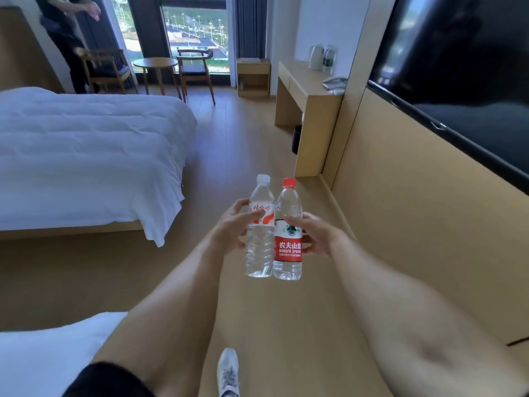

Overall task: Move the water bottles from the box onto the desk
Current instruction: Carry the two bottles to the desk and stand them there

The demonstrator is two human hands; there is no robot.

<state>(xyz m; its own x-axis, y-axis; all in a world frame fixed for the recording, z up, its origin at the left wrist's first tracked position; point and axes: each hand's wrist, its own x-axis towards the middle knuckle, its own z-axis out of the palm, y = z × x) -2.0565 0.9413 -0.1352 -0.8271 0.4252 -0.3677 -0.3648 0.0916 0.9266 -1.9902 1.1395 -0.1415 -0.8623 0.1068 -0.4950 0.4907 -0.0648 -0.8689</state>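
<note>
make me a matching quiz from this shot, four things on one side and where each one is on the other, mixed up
Things:
1. white-capped bottle
2. red-capped bottle
3. kettle
4. round table

Places:
A. on the desk by the wall
B. gripped in the left hand
C. between two chairs at the window
D. gripped in the right hand

Pairs: 1-B, 2-D, 3-A, 4-C

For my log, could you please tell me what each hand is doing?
Left hand: grips the white-capped bottle.
Right hand: grips the red-capped bottle.
</note>
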